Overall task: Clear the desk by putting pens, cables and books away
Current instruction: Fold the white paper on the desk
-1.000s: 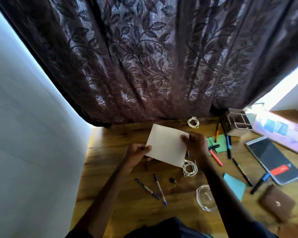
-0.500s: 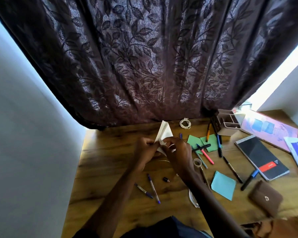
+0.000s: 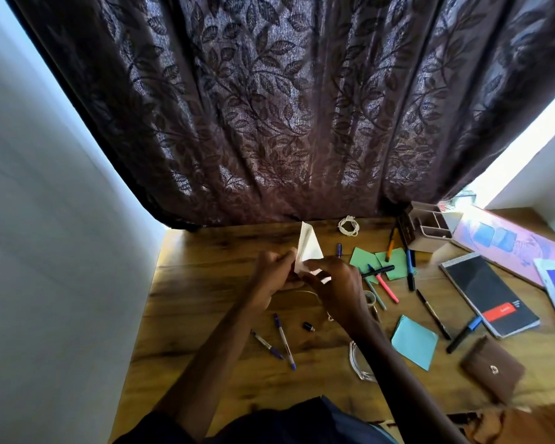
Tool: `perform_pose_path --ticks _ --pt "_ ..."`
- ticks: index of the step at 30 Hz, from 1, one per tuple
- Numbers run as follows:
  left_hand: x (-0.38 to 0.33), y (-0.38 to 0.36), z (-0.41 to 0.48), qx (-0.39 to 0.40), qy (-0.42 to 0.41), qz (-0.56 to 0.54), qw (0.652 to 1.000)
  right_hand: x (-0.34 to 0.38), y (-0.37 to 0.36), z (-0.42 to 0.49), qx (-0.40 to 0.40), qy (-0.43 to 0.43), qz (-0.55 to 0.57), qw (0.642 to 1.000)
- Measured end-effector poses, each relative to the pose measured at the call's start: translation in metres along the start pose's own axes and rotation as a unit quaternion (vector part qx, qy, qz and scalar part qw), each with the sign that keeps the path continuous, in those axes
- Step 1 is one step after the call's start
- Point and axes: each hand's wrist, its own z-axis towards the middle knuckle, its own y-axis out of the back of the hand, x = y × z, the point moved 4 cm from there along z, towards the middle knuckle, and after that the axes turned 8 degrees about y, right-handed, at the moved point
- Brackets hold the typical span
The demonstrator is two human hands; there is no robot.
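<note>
Pinching a folded white paper (image 3: 307, 248) above the desk (image 3: 205, 302), both the left hand (image 3: 274, 272) and right hand (image 3: 337, 283) have fingers clamped on it. Right of the paper, pens (image 3: 386, 288) crowd; left of it, bare wood reaches the wall (image 3: 61, 251).

desk (image 3: 205, 302): glossy grained wood | curtain (image 3: 269, 107): leaf-patterned woven cloth | sheet (image 3: 308, 248): white matt paper

Left hand (image 3: 274, 270) and right hand (image 3: 335, 283) together, fingers pinched.
</note>
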Motion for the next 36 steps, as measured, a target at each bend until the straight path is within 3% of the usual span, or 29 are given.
perform_pose_path --ticks 9,14,16,19,22,24,28,36 --pt "-0.017 -0.002 -0.003 0.038 0.003 0.122 0.992 -0.006 0.007 0.013 0.069 0.016 -0.058 0.996" --pt "-0.024 0.002 0.004 0.031 -0.083 0.207 0.974 -0.018 0.015 0.029 0.060 0.023 -0.098 0.993" --pt "-0.027 0.006 0.008 -0.018 -0.174 0.297 0.939 -0.021 0.016 0.035 0.062 0.017 -0.117 0.991" --pt "-0.027 0.014 0.014 -0.057 -0.291 0.429 0.853 -0.023 0.011 0.044 0.076 0.027 -0.091 0.993" --pt "-0.026 0.017 0.021 -0.077 -0.344 0.520 0.778 -0.019 0.002 0.052 0.085 0.068 -0.012 0.994" --pt "-0.026 0.021 0.030 -0.080 -0.348 0.511 0.781 -0.020 -0.003 0.058 0.070 0.084 0.038 0.993" --pt "-0.025 0.028 0.045 -0.083 -0.335 0.432 0.833 -0.030 -0.013 0.062 0.088 0.050 0.085 0.991" --pt "-0.005 0.029 0.067 -0.016 -0.286 0.386 0.877 -0.050 -0.023 0.065 0.089 0.041 0.000 0.995"
